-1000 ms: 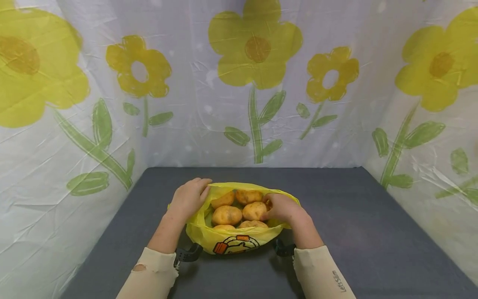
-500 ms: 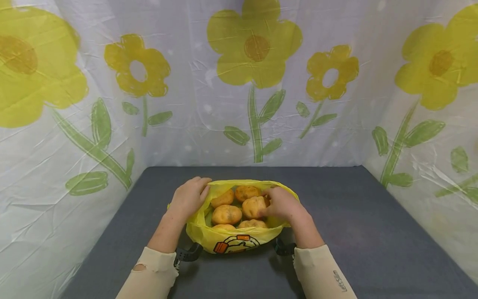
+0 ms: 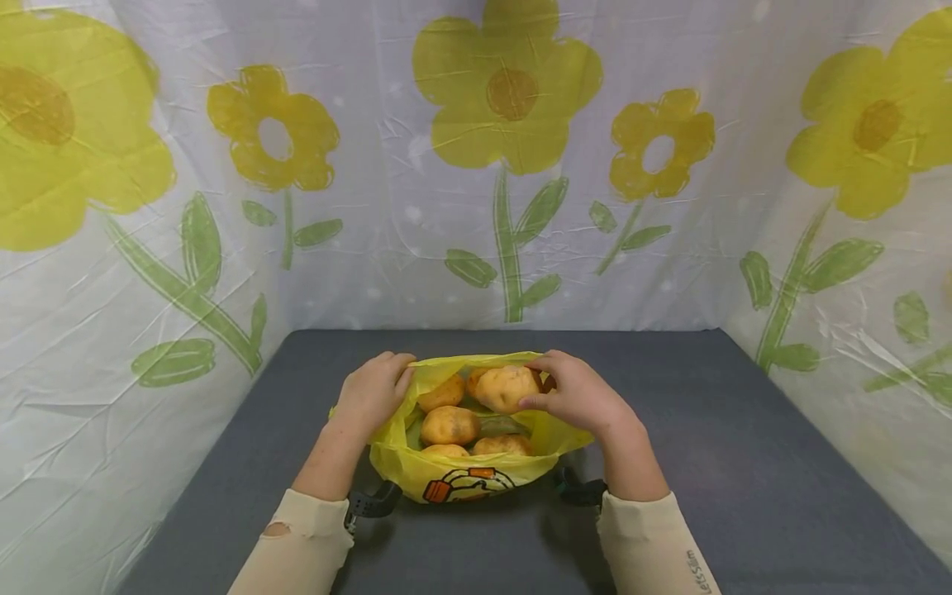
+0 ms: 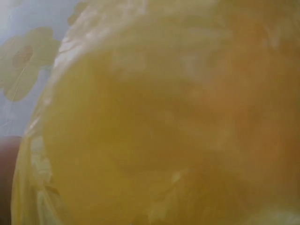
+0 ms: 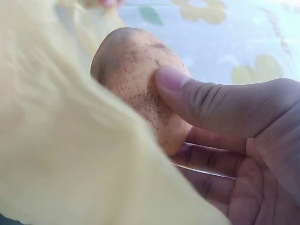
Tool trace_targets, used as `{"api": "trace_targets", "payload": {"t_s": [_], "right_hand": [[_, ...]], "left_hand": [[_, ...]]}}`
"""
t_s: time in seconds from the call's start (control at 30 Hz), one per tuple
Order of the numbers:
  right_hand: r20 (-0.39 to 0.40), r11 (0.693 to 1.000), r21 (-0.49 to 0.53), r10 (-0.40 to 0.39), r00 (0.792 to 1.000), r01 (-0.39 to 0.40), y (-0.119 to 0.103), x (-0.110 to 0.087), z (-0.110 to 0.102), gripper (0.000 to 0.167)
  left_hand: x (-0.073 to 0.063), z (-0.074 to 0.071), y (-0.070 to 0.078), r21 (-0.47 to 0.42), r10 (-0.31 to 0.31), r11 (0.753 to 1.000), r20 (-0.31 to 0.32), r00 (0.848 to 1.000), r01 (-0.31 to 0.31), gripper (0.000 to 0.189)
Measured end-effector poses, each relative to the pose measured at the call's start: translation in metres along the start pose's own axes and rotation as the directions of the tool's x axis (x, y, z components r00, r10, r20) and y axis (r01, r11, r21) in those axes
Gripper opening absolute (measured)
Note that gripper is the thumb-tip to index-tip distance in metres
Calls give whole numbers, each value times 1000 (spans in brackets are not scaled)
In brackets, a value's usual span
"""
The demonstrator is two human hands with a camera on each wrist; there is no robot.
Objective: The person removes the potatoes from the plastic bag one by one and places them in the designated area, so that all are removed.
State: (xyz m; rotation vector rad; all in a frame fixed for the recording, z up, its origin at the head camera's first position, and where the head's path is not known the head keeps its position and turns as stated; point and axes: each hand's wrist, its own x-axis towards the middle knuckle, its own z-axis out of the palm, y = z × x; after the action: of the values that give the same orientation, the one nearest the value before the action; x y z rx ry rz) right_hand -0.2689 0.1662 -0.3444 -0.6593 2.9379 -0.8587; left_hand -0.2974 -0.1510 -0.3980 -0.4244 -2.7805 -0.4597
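A yellow plastic bag [image 3: 396, 469] with a printed drawing on its front lies open-mouthed in the middle of the head view. My left hand [image 3: 369, 394] grips its rim at the back left; in the left wrist view the bag film [image 4: 117, 122] fills nearly everything. With thumb and fingers, my right hand [image 3: 582, 395] holds a potato [image 3: 506, 388] up at the bag's mouth. The right wrist view shows the thumb pressed on that potato [image 5: 136, 70], bag film partly covering it. Several other potatoes, such as the one at the middle left [image 3: 450, 426], lie inside.
The bag rests on a dark grey table [image 3: 744, 479]. Behind and on both sides hangs a white sheet [image 3: 372, 289] printed with yellow flowers. Dark bands with devices sit at the left wrist [image 3: 375, 501] and the right wrist [image 3: 582, 491].
My right hand has lifted the potato from among the others toward the back rim, uncovering the bag's inside below it. The left hand stays at the rim.
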Motion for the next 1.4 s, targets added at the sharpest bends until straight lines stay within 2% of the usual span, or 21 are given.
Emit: {"api": "trace_targets", "payload": {"t_s": [0.17,0.43,0.8,1.1,1.4], "right_hand": [[-36,998,59,20,999,-17,11,-7,-12,59],[-72,993,109,49,996,-41,30,-15,-28,60],[-99,990,115,98,990,-87,43,-25,-43,58],[-125,982,114,162,979,-148,49,-32,-51,62],[-115,977,113,191,975,-179,62,-28,-47,61]], "left_hand": [[-1,2,0,11,-18,1000,20,1000,18,32],[0,3,-1,19,-28,999,16,999,28,33],[-1,2,-1,24,-21,999,4,1000,20,33],[-1,3,-1,24,-10,1000,-1,1000,10,32],[-1,4,-2,34,-14,999,-4,1000,14,32]]}}
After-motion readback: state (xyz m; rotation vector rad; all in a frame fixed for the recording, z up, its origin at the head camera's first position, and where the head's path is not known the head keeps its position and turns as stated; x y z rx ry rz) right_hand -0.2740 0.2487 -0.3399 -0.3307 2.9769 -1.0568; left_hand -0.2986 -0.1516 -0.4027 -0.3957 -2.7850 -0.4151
